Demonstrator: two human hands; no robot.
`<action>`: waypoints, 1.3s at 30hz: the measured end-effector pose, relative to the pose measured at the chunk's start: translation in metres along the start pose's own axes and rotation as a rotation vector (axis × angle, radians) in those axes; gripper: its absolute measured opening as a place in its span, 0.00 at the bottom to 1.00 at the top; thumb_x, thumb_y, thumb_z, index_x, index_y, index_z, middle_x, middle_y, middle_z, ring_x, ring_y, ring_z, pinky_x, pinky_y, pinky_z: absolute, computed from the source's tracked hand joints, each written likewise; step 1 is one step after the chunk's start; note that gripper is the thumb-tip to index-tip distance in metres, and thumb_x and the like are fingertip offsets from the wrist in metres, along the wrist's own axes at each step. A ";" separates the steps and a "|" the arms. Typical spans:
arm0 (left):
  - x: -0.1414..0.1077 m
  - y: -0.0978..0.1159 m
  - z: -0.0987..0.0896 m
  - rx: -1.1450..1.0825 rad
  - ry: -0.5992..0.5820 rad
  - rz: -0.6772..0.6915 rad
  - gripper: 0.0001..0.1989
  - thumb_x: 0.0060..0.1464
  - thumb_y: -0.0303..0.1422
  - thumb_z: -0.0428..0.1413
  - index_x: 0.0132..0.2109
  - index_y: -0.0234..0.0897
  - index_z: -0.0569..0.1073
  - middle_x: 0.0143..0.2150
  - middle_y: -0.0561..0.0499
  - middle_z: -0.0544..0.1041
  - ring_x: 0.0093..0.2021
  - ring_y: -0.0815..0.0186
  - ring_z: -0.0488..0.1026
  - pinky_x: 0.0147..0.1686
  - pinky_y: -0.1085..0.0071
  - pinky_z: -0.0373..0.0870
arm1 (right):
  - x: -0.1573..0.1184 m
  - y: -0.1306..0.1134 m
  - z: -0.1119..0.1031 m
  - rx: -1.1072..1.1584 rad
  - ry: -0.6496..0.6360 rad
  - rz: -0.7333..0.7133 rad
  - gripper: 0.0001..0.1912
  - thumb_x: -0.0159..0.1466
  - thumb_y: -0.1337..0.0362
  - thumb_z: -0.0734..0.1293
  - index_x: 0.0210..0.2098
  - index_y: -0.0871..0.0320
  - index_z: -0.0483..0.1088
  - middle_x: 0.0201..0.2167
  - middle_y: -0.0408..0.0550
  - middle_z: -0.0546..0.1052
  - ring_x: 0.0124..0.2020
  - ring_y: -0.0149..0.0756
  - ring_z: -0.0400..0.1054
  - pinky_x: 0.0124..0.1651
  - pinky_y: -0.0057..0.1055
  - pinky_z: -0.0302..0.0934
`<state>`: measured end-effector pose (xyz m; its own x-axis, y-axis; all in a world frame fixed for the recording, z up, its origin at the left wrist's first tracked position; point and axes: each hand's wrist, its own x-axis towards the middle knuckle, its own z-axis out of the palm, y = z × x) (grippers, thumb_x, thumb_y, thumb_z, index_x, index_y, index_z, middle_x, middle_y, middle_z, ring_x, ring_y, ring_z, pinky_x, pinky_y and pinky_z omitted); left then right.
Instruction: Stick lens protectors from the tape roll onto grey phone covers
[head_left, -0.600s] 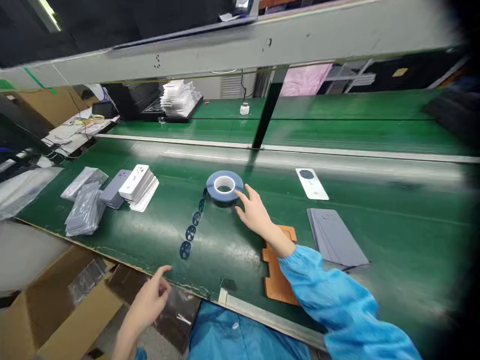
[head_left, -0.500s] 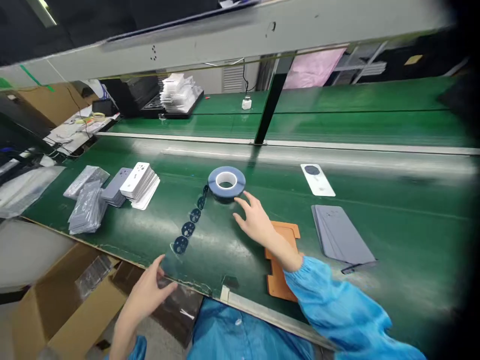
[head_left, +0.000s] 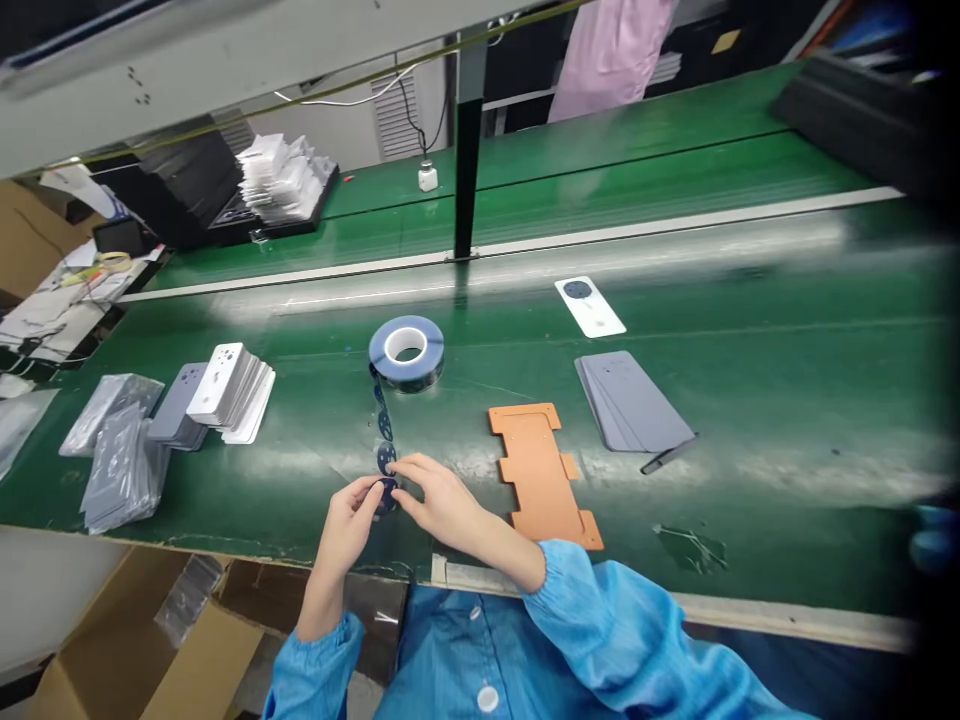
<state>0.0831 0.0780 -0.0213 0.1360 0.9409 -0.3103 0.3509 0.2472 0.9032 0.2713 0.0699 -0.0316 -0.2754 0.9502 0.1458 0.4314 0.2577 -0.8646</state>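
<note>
A strip of round, dark blue stickers (head_left: 386, 458) runs toward me from a blue tape roll (head_left: 406, 352) with a white core, lying on the green work surface. My left hand (head_left: 346, 530) pinches the end sticker near the front edge, thumb and fingertips at its left side. Opposite it, my right hand (head_left: 442, 502) has its thumb and index fingertips at the strip's right edge, with a gap between them. Right of my right hand lies an orange fixture plate (head_left: 536, 465). Farther back is a white phone back panel (head_left: 598, 310) with a dark round patch.
Grey panels (head_left: 634, 400) lie stacked at the right, a small dark strip by their corner. Leftward are white panels (head_left: 225, 385), grey panels (head_left: 180, 405) and plastic-wrapped stacks (head_left: 124, 470). An open cardboard box (head_left: 217, 640) sits below the front edge. A post (head_left: 466, 150) stands behind.
My right hand has moved from beside the roll down to the strip's near end. My left hand has risen to pinch the end sticker. The camera view has shifted and tilted.
</note>
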 end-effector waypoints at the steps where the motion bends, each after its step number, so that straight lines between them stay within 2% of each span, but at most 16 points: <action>1: 0.000 0.002 0.004 -0.014 -0.009 0.020 0.23 0.58 0.49 0.58 0.47 0.33 0.81 0.39 0.45 0.83 0.37 0.61 0.77 0.34 0.71 0.72 | -0.001 0.000 0.001 -0.006 0.011 0.000 0.19 0.67 0.69 0.68 0.57 0.57 0.73 0.53 0.53 0.77 0.55 0.43 0.72 0.59 0.41 0.68; 4: 0.000 0.002 0.013 -0.043 0.001 0.040 0.24 0.61 0.50 0.56 0.45 0.32 0.81 0.37 0.45 0.82 0.34 0.62 0.76 0.34 0.71 0.71 | -0.002 0.002 0.001 -0.055 0.050 -0.006 0.17 0.67 0.70 0.68 0.56 0.58 0.74 0.50 0.53 0.78 0.52 0.43 0.73 0.57 0.40 0.69; 8: -0.001 -0.004 0.019 -0.066 0.040 -0.012 0.28 0.59 0.54 0.56 0.42 0.30 0.82 0.35 0.44 0.82 0.32 0.61 0.76 0.33 0.69 0.72 | -0.004 0.007 0.001 -0.116 0.075 -0.021 0.14 0.66 0.70 0.69 0.52 0.58 0.76 0.46 0.52 0.79 0.48 0.42 0.72 0.53 0.38 0.69; 12: -0.001 -0.008 0.022 -0.072 0.067 -0.047 0.29 0.57 0.56 0.56 0.42 0.31 0.83 0.37 0.42 0.83 0.35 0.58 0.78 0.35 0.67 0.74 | -0.009 0.012 0.001 -0.103 0.090 -0.067 0.13 0.67 0.70 0.68 0.49 0.54 0.78 0.41 0.48 0.78 0.44 0.40 0.72 0.50 0.37 0.68; 15: -0.003 -0.006 0.023 -0.012 0.104 -0.022 0.28 0.57 0.55 0.56 0.43 0.32 0.82 0.41 0.41 0.83 0.39 0.56 0.78 0.34 0.67 0.74 | -0.015 0.010 -0.004 -0.058 0.109 -0.088 0.09 0.67 0.70 0.68 0.44 0.54 0.80 0.39 0.47 0.78 0.42 0.38 0.71 0.49 0.36 0.67; 17: -0.004 0.000 0.025 0.048 0.209 0.020 0.27 0.55 0.53 0.59 0.48 0.33 0.80 0.45 0.41 0.81 0.40 0.57 0.78 0.33 0.69 0.72 | -0.021 0.007 -0.013 0.016 0.137 -0.063 0.05 0.65 0.67 0.71 0.40 0.55 0.81 0.39 0.48 0.77 0.43 0.38 0.71 0.49 0.35 0.67; 19: -0.008 0.008 0.029 0.137 0.375 0.093 0.29 0.54 0.49 0.62 0.57 0.36 0.74 0.48 0.42 0.79 0.39 0.61 0.75 0.32 0.70 0.70 | -0.027 0.004 -0.025 0.128 0.180 -0.014 0.03 0.63 0.63 0.74 0.36 0.55 0.81 0.41 0.48 0.75 0.44 0.38 0.72 0.50 0.35 0.67; 22: -0.017 0.026 0.042 0.330 0.613 0.310 0.32 0.53 0.41 0.65 0.63 0.41 0.68 0.49 0.45 0.75 0.38 0.65 0.70 0.34 0.70 0.68 | -0.040 0.008 -0.048 0.288 0.238 0.088 0.06 0.62 0.60 0.75 0.29 0.55 0.80 0.44 0.48 0.74 0.45 0.37 0.72 0.51 0.36 0.67; 24: -0.025 0.040 0.057 0.402 0.668 0.486 0.28 0.54 0.37 0.64 0.61 0.41 0.70 0.45 0.48 0.74 0.37 0.65 0.68 0.37 0.69 0.67 | -0.050 0.019 -0.065 0.378 0.252 0.172 0.05 0.61 0.61 0.74 0.30 0.54 0.80 0.44 0.48 0.74 0.44 0.36 0.73 0.47 0.34 0.68; 25: -0.029 0.047 0.065 0.399 0.629 0.556 0.23 0.55 0.35 0.63 0.58 0.41 0.72 0.43 0.48 0.74 0.36 0.65 0.68 0.37 0.68 0.67 | -0.055 0.026 -0.074 0.428 0.253 0.212 0.05 0.60 0.60 0.74 0.31 0.55 0.81 0.45 0.49 0.75 0.42 0.36 0.73 0.44 0.33 0.69; 27: -0.033 0.058 0.085 0.343 0.422 0.612 0.12 0.59 0.33 0.60 0.49 0.40 0.77 0.39 0.49 0.76 0.33 0.66 0.69 0.35 0.69 0.67 | -0.065 0.042 -0.091 0.525 0.256 0.286 0.07 0.58 0.60 0.74 0.34 0.55 0.81 0.44 0.50 0.78 0.39 0.36 0.75 0.41 0.33 0.70; 28: -0.032 0.062 0.096 0.311 0.301 0.596 0.08 0.60 0.33 0.58 0.46 0.39 0.78 0.37 0.49 0.76 0.32 0.66 0.69 0.33 0.69 0.67 | -0.069 0.051 -0.100 0.560 0.267 0.321 0.08 0.58 0.59 0.74 0.36 0.56 0.81 0.42 0.50 0.79 0.38 0.37 0.76 0.41 0.34 0.71; 30: -0.025 0.066 0.117 0.263 0.131 0.506 0.07 0.61 0.34 0.57 0.41 0.39 0.79 0.35 0.48 0.77 0.29 0.66 0.69 0.32 0.69 0.66 | -0.074 0.066 -0.116 0.577 0.310 0.382 0.12 0.57 0.59 0.74 0.38 0.57 0.80 0.39 0.51 0.81 0.37 0.38 0.77 0.43 0.36 0.72; 32: -0.009 0.064 0.136 0.222 0.051 0.402 0.08 0.60 0.35 0.57 0.40 0.39 0.79 0.35 0.48 0.77 0.29 0.66 0.70 0.31 0.70 0.66 | -0.076 0.078 -0.131 0.492 0.379 0.408 0.14 0.57 0.59 0.74 0.40 0.58 0.80 0.37 0.51 0.82 0.36 0.39 0.77 0.43 0.37 0.71; 35: 0.023 0.055 0.159 0.111 -0.010 0.243 0.06 0.58 0.36 0.58 0.37 0.38 0.76 0.34 0.48 0.78 0.32 0.65 0.74 0.29 0.72 0.67 | -0.073 0.087 -0.146 0.256 0.463 0.371 0.12 0.58 0.60 0.72 0.40 0.57 0.80 0.34 0.49 0.81 0.33 0.37 0.73 0.39 0.36 0.68; 39: 0.057 0.046 0.174 -0.052 -0.056 0.082 0.09 0.51 0.36 0.62 0.34 0.37 0.70 0.28 0.53 0.74 0.26 0.68 0.73 0.27 0.74 0.68 | -0.069 0.096 -0.149 0.111 0.459 0.325 0.11 0.59 0.63 0.70 0.40 0.56 0.80 0.31 0.45 0.76 0.30 0.34 0.67 0.38 0.34 0.65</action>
<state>0.2687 0.1031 -0.0490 0.2142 0.9443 -0.2497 0.2880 0.1832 0.9399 0.4591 0.0554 -0.0529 0.2681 0.9627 0.0369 0.3324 -0.0564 -0.9415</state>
